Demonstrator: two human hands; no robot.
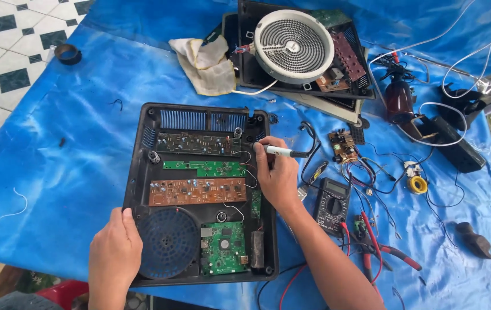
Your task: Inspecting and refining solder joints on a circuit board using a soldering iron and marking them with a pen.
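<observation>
Left hand [114,252]: rested, fingers loosely curled, on black casing [142,172] near table's front edge.
Right hand [277,175]: gripped white pen tool [282,151] over circuit boards [199,191].

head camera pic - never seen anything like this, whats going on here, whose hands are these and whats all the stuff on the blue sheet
This single picture comes from a camera worn on a person's head, looking down at their own two bare hands; there is no robot. They work over a blue sheet spread as a work surface.

In the middle lies an open black appliance casing with several circuit boards and a round fan grille inside. The left hand rests on its lower left edge. The right hand holds a white pen-like tool at the casing's right side.

Around it: a round coil heating element on another opened unit, a cloth, a multimeter, red-handled pliers, a tape roll and loose wires.
</observation>
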